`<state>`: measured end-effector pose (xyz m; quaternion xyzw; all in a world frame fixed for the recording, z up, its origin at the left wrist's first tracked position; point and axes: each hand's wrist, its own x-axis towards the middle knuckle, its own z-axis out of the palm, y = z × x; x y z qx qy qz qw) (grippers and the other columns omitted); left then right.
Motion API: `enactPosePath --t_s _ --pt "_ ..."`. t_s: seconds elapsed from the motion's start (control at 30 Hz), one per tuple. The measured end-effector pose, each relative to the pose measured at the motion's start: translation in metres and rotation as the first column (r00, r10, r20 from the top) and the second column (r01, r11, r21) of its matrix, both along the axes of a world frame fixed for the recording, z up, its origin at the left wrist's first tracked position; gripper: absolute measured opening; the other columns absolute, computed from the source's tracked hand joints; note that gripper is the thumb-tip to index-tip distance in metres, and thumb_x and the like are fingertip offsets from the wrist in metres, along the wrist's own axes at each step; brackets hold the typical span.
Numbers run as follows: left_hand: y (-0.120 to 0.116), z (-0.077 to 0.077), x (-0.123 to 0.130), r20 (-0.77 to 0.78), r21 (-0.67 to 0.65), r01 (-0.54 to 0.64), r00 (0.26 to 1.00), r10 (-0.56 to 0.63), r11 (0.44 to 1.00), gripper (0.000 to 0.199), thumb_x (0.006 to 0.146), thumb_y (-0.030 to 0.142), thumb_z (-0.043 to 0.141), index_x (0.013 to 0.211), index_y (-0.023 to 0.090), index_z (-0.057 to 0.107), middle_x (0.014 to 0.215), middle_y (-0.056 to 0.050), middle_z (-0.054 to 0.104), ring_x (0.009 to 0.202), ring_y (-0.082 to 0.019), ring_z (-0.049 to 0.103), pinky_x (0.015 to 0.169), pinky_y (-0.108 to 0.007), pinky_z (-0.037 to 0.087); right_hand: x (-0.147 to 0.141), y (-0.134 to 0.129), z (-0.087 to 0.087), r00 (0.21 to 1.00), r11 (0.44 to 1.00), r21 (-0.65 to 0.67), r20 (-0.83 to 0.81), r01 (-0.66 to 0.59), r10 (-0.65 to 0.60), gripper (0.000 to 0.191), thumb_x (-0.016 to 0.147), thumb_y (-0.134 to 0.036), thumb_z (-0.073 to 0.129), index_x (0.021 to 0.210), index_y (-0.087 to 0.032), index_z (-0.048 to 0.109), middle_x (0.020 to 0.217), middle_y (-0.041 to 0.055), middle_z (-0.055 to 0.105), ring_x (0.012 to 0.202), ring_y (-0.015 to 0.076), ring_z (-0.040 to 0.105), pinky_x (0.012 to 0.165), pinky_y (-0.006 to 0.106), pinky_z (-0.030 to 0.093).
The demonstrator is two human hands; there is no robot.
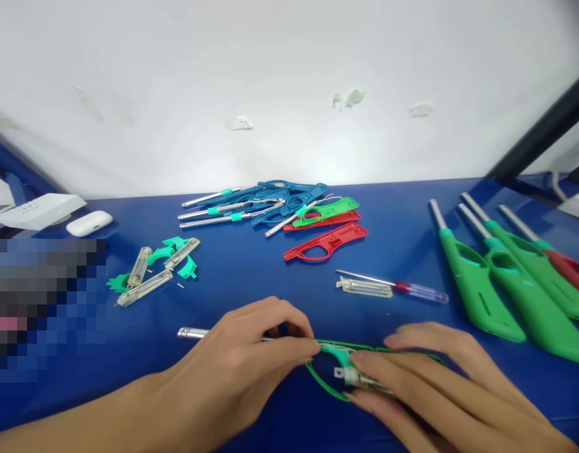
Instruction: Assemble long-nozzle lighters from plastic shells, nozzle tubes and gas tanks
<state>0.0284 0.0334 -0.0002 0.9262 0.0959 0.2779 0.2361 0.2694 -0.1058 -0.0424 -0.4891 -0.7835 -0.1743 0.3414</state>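
Observation:
In front of me an opened green lighter casing (325, 387) lies between my two hands. My left hand (252, 358) pinches its front end, where a silver metal tube (192, 333) sticks out to the left beneath the fingers. A teal trigger (339, 356) shows inside the casing. My right hand (440, 377) is closed round a clear fuel tank (360, 379) at the casing's handle end, its fingers hiding most of the handle. Just beyond, a loose clear fuel tank (367, 287) lies beside a screwdriver (424, 292) with a red and clear handle.
Whole green lighters (483, 296) and a red one (570, 267) lie at right. Blue casing halves (289, 198), metal tubes and a red casing half (334, 242) are piled at the back. Several fuel tanks (145, 289) and teal triggers lie left, near a white case (89, 223).

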Motion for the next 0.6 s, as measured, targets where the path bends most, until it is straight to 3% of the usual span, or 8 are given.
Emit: enactPosePath --t_s 0.3,0.43,0.53,0.6 --pt "-0.001 0.004 0.0 -0.03 0.037 -0.026 0.999 0.027 0.999 0.025 0.104 0.005 0.058 0.119 0.018 0.074 0.111 -0.005 0.072 0.093 -0.013 0.069 0.083 -0.021 0.058 -0.005 0.003 0.017 0.99 0.998 -0.043 -0.13 0.054 -0.06 0.019 0.099 -0.019 0.069 0.102 -0.036 0.077 0.104 -0.0127 0.082 0.092 0.0142 0.077 0.094 0.029 0.063" --pt "-0.004 0.008 -0.002 -0.046 0.071 -0.063 0.997 0.067 0.995 0.027 0.104 0.005 0.057 0.119 0.019 0.074 0.112 -0.005 0.073 0.094 -0.013 0.07 0.086 -0.022 0.059 -0.004 0.001 0.018 0.97 0.989 -0.105 -0.209 0.105 -0.125 0.021 0.097 -0.02 0.069 0.113 -0.032 0.075 0.1 -0.0049 0.081 0.097 0.0197 0.076 0.092 0.035 0.066" --pt "-0.006 0.008 -0.004 -0.05 0.068 -0.063 0.997 0.066 0.996 0.027 0.103 0.006 0.059 0.119 0.02 0.075 0.113 -0.005 0.073 0.095 -0.013 0.07 0.089 -0.021 0.058 0.001 -0.001 0.016 0.949 0.987 -0.089 -0.277 0.131 -0.15 0.022 0.096 -0.021 0.07 0.117 -0.028 0.073 0.104 0.0003 0.078 0.104 0.0195 0.074 0.089 0.029 0.063" --pt "-0.006 0.009 -0.004 -0.039 0.063 -0.054 0.998 0.057 0.997 0.028 0.102 0.005 0.059 0.12 0.02 0.074 0.114 -0.005 0.073 0.096 -0.012 0.07 0.09 -0.019 0.058 0.005 -0.002 0.015 0.912 0.981 -0.092 -0.362 0.172 -0.194 0.018 0.098 -0.023 0.069 0.115 -0.028 0.072 0.104 0.0004 0.075 0.099 0.0154 0.074 0.084 0.021 0.061"
